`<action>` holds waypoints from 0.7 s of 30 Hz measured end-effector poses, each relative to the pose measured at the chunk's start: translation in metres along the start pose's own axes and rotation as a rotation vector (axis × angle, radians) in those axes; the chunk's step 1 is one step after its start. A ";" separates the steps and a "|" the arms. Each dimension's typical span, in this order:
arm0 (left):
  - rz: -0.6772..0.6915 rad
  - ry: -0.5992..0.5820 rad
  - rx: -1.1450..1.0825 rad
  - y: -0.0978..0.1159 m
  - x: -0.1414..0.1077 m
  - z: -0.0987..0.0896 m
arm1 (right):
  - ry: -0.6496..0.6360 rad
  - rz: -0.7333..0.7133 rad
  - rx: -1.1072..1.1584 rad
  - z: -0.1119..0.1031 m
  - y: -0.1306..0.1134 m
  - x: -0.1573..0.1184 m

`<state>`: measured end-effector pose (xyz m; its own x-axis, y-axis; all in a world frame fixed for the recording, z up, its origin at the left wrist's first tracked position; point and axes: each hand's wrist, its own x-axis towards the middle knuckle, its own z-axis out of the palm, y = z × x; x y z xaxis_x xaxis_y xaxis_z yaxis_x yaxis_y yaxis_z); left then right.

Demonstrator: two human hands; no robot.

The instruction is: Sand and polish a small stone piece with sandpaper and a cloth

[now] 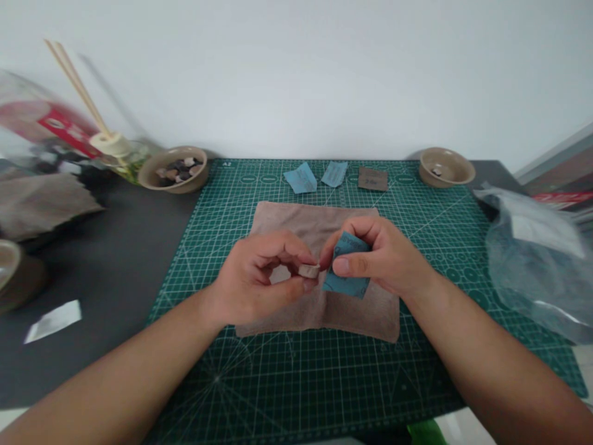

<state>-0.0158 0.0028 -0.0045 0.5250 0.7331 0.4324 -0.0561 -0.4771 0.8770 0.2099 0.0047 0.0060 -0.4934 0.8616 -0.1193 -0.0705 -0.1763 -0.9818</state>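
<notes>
My left hand (pixel 264 272) pinches a small, flat, pale beige stone (pixel 309 271) between thumb and fingers. Close beside it, my right hand (pixel 370 253) grips a piece of blue sandpaper (pixel 348 285), its thumb pressed on the front. The right fingertips come very near the stone's right end; whether they touch it I cannot tell. Both hands are above a brownish-pink cloth (pixel 319 318) spread on a green cutting mat (pixel 287 377).
Two blue sandpaper pieces (pixel 301 178) and a brown one (pixel 373 179) lie at the back. A bowl of stones (pixel 173 187) stands back left, another bowl (pixel 446 179) back right. Clear plastic bag (pixel 532 266) at right; reed diffuser (pixel 111 145), white scrap (pixel 53 321) at left.
</notes>
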 end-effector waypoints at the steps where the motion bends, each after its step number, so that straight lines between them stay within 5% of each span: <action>1: 0.004 -0.007 0.017 0.001 0.000 0.000 | -0.008 0.007 -0.006 0.000 0.000 0.000; 9: 0.002 -0.006 0.231 -0.004 0.001 -0.002 | -0.050 -0.009 0.054 0.000 0.000 0.000; 21: 0.092 0.015 0.253 0.000 0.002 0.001 | -0.012 0.008 -0.012 0.002 -0.005 0.000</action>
<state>-0.0137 0.0042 -0.0037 0.5151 0.6870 0.5124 0.1122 -0.6468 0.7544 0.2082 0.0048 0.0111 -0.5044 0.8544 -0.1250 -0.0560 -0.1768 -0.9826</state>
